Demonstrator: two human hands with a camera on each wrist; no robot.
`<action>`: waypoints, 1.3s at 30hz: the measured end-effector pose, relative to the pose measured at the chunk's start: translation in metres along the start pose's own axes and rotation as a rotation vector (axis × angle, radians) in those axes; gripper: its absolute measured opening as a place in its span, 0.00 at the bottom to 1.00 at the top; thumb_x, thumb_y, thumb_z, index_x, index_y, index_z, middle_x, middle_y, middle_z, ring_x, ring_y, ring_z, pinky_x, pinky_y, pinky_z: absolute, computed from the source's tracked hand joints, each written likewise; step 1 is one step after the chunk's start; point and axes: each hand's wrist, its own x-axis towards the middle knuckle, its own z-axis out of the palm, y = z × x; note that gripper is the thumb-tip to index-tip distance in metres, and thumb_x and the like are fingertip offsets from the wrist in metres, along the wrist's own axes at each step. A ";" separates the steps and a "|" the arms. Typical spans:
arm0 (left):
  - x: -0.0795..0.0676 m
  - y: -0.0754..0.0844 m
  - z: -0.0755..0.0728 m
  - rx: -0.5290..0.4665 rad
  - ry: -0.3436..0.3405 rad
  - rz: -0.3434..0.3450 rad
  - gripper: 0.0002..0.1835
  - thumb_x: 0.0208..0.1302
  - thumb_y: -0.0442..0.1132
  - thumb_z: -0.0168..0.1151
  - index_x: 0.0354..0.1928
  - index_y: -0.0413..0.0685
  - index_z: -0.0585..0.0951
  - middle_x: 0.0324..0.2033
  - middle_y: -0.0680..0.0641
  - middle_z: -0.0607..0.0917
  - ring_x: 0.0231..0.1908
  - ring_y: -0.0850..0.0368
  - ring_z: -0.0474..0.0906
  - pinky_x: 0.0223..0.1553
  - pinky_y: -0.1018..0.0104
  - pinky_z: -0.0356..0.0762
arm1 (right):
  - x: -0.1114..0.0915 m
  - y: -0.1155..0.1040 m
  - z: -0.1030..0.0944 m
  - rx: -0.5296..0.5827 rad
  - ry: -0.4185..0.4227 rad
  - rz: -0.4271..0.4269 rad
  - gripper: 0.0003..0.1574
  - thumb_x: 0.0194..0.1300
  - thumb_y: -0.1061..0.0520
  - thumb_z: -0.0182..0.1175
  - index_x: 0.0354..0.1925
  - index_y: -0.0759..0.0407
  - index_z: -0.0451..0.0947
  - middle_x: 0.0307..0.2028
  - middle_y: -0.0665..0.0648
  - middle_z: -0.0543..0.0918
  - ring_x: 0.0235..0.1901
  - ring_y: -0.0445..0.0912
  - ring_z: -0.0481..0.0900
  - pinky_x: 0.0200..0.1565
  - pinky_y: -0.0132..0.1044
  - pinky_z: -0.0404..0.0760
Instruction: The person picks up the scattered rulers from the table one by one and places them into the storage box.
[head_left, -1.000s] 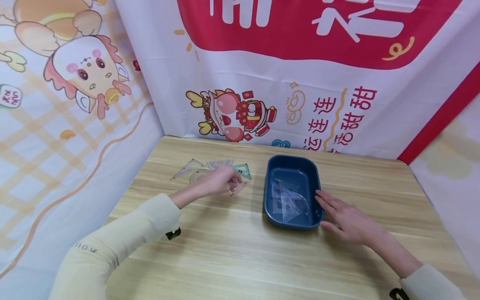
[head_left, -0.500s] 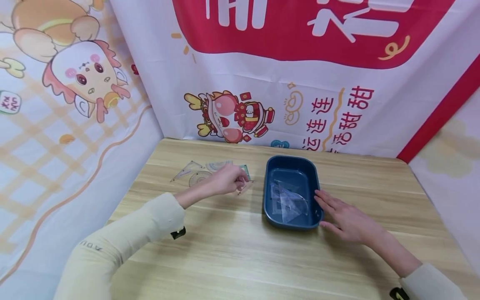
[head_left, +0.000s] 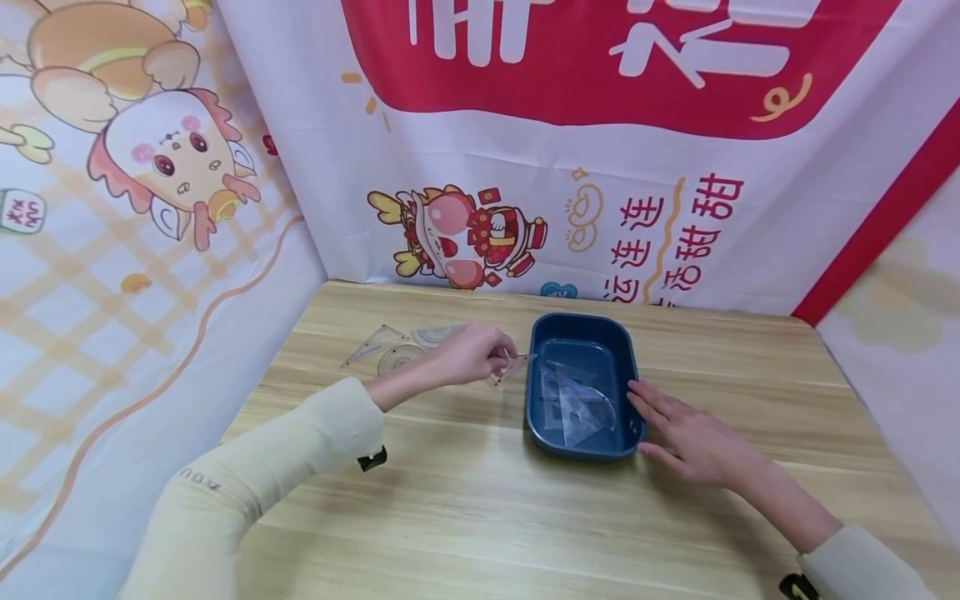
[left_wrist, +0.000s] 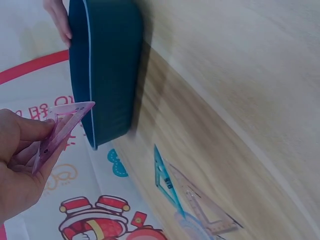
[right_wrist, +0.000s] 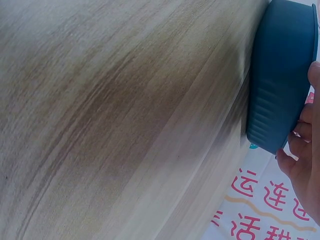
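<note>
My left hand [head_left: 474, 354] pinches a small clear set square with a pink-purple tint [left_wrist: 59, 136] between thumb and fingers. In the head view its tip overlaps the left rim of a dark blue rectangular tub [head_left: 581, 327]. Inside the tub lie several overlapping clear set squares [head_left: 583, 410]. My right hand [head_left: 693, 437] rests its extended fingers on the tub's right side; the right wrist view has these fingers along the tub wall [right_wrist: 285, 75]. A teal set square [left_wrist: 167, 181], hidden behind my left hand in the head view, lies on the table.
Left on the wooden table [head_left: 480, 517] are a clear set square [head_left: 381, 338], a round protractor [head_left: 399, 358] and a half-round protractor [head_left: 435, 335]. A printed cloth [head_left: 315, 167] hangs behind the table, and another patterned cloth [head_left: 247, 242] borders its left side.
My left hand has carried the pink-purple set square rightward from beside the other drawing tools to the tub's left rim. My right hand has stayed at the tub.
</note>
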 end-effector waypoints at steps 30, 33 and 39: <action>0.041 0.047 0.001 0.107 -0.089 0.085 0.10 0.67 0.32 0.63 0.47 0.45 0.87 0.38 0.50 0.89 0.37 0.61 0.82 0.42 0.74 0.82 | 0.000 0.001 0.002 -0.024 -0.005 -0.005 0.47 0.72 0.31 0.49 0.75 0.60 0.58 0.77 0.60 0.56 0.74 0.56 0.62 0.67 0.54 0.72; 0.046 0.051 0.002 0.098 -0.113 0.096 0.10 0.67 0.32 0.63 0.48 0.46 0.86 0.38 0.50 0.89 0.37 0.62 0.81 0.41 0.76 0.82 | 0.000 0.001 0.002 -0.014 -0.016 0.004 0.48 0.72 0.30 0.47 0.75 0.60 0.58 0.78 0.59 0.55 0.74 0.56 0.61 0.68 0.54 0.70; 0.054 0.058 0.005 0.053 -0.145 0.143 0.07 0.67 0.33 0.63 0.44 0.46 0.87 0.36 0.51 0.88 0.35 0.63 0.81 0.39 0.78 0.80 | 0.000 0.000 0.000 0.009 -0.035 0.024 0.49 0.72 0.29 0.46 0.76 0.59 0.57 0.78 0.59 0.55 0.75 0.56 0.60 0.68 0.55 0.70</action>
